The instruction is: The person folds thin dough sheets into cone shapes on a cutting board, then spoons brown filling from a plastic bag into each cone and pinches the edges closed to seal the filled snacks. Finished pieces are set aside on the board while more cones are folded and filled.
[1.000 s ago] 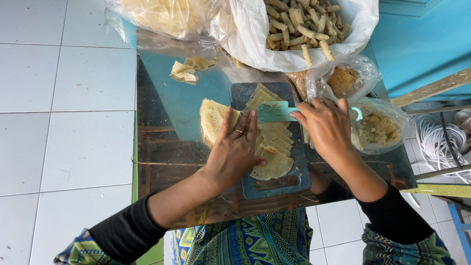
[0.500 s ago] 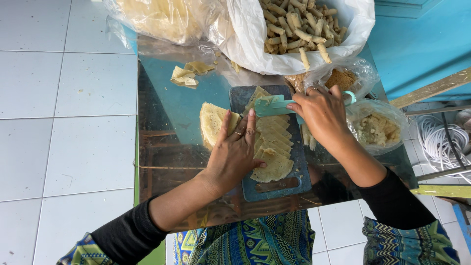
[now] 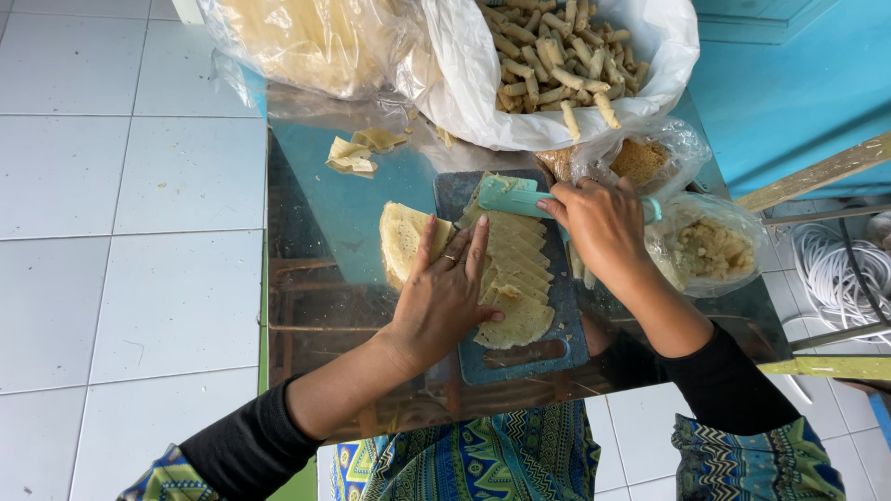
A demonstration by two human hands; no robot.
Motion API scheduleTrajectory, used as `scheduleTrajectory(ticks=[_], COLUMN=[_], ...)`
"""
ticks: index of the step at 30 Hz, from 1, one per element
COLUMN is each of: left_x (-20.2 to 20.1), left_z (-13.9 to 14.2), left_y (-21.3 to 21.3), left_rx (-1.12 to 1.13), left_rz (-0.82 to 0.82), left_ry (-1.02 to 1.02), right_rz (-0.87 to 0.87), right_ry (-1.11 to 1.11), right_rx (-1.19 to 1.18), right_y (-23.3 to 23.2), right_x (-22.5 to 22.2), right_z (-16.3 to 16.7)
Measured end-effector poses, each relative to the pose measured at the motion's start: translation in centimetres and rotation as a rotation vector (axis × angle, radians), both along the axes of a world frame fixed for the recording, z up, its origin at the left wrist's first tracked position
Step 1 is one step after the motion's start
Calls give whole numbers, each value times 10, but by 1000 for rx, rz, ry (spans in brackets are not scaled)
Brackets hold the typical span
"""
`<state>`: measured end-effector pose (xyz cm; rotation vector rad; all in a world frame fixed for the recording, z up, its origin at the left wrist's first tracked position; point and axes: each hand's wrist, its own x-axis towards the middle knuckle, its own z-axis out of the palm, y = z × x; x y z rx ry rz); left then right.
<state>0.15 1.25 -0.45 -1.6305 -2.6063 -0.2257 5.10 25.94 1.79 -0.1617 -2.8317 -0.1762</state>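
Pale yellow wrappers [image 3: 515, 278] lie stacked on one blue cutting board [image 3: 557, 343] mid-counter, the left hand [image 3: 450, 292] pressing them with fingers spread, the right hand [image 3: 603, 227] clamped around one teal knife [image 3: 515, 199].

I see my left hand [image 3: 452, 292] pressed flat, fingers [image 3: 478, 243] spread, on a stack of thin yellow sheets [image 3: 513, 269] lying on a dark cutting board [image 3: 520, 357]. A folded half sheet [image 3: 404, 239] sticks out left of the board onto the glass bench [image 3: 325, 278]. My right hand [image 3: 603, 227] grips a teal knife [image 3: 515, 199], its blade laid across the top of the stack. Behind the board a white bag [image 3: 464, 83] holds rolled sticks [image 3: 548, 46], and a clear bag [image 3: 297, 37] holds more sheets. Two small bags of filling [image 3: 710, 249] sit just right of my right hand. Scraps [image 3: 357, 153] lie near the bench's far left.
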Motion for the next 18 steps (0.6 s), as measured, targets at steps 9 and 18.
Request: scheduleTrajectory(ticks=[9,18], left_x=[-4,-3], left_z=[-14,-11], left_y=[3,3], left_rx=[129,116], left_rz=[-14,-20], left_ry=[41,70], right_rz=[-45,-149], right_ry=[36,189], right_rx=[43,155], right_y=[-6,-16], right_x=[-12,27], right_z=[1,11])
